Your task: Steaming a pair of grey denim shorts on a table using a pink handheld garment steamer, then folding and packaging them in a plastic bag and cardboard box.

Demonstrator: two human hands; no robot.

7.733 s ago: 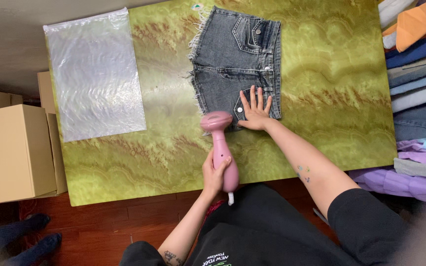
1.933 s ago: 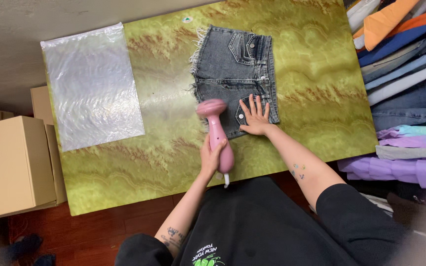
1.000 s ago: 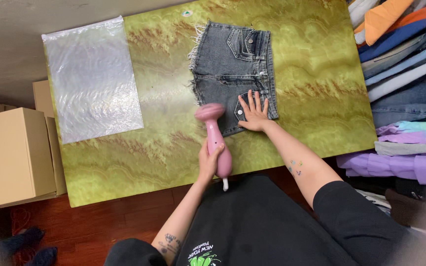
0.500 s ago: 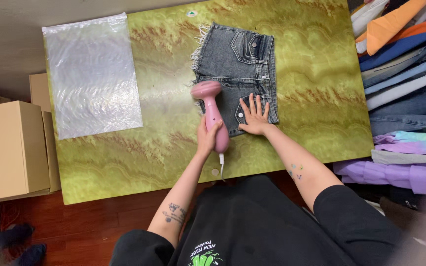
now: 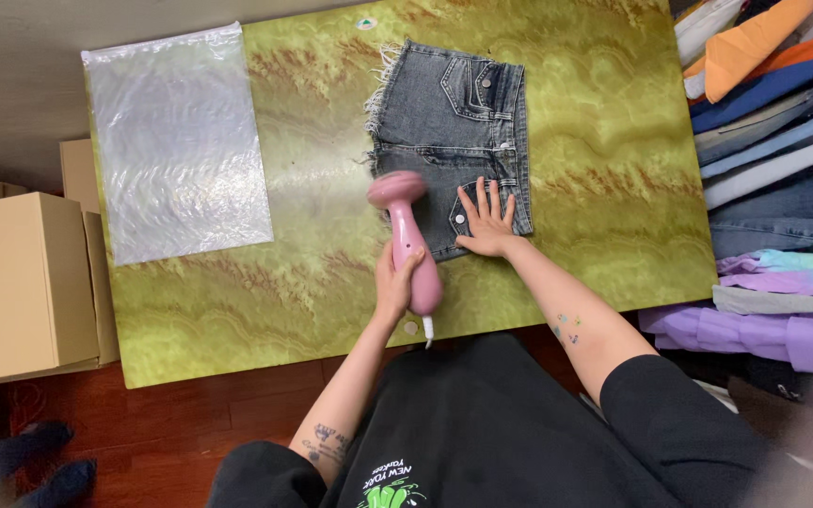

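Note:
A pair of dark grey denim shorts (image 5: 439, 122) with a frayed hem lies flat on the green marbled table (image 5: 604, 160). My left hand (image 5: 393, 282) grips the handle of a pink handheld garment steamer (image 5: 405, 235), whose round head rests over the near left part of the shorts. My right hand (image 5: 486, 221) lies flat with spread fingers on the shorts' near right corner, by a button.
A clear plastic bag (image 5: 176, 141) lies on the table's left part. Cardboard boxes (image 5: 16, 282) stand on the floor at left. Folded clothes in many colours are stacked at right (image 5: 783, 141). Dark wooden floor lies below the table's near edge.
My left hand has moved the steamer up from the table's bare part onto the shorts' near left edge. My right hand has stayed pressed on the shorts.

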